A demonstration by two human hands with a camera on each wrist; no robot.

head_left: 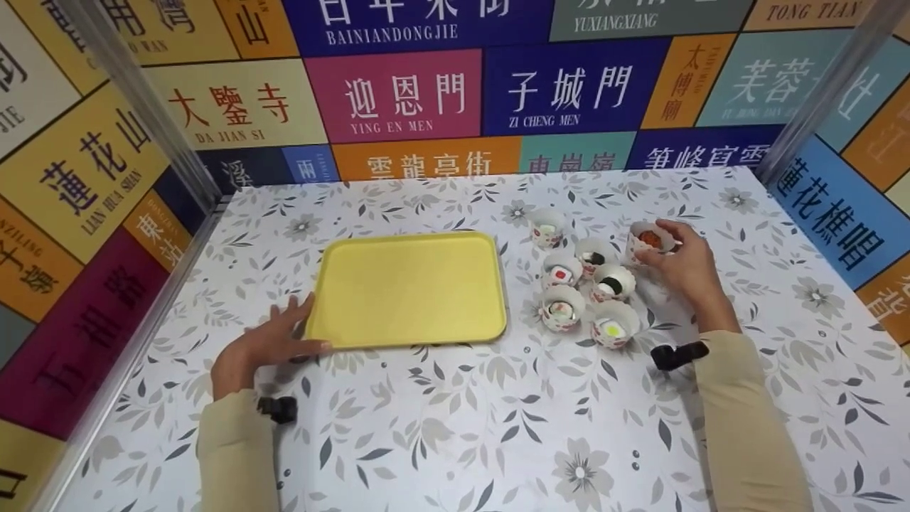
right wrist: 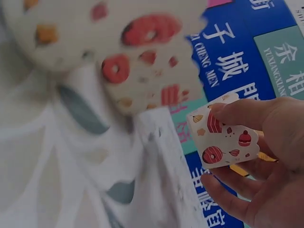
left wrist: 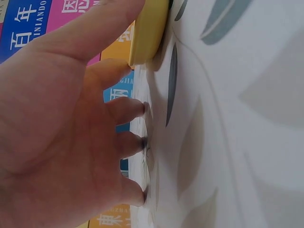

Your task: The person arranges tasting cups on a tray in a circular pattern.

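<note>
Yellow tray (head_left: 409, 288) sits centre frame, the left hand (head_left: 266, 345) resting open against its lower-left corner. The right hand (head_left: 686, 267) pinches a paper cup (head_left: 645, 240) at centre right; keep it level and clear of the other cups (head_left: 590, 291).

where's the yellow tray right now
In the head view the yellow tray lies flat left of centre on the floral table, the left hand touching its near-left corner, paper cups to its right.

Head view looks forward and down over the whole bench (head_left: 540, 427) from above; each wrist view lies close against the bench, the left sharing the yellow tray (left wrist: 148, 29), the right sharing the paper cups (right wrist: 227, 137).
</note>
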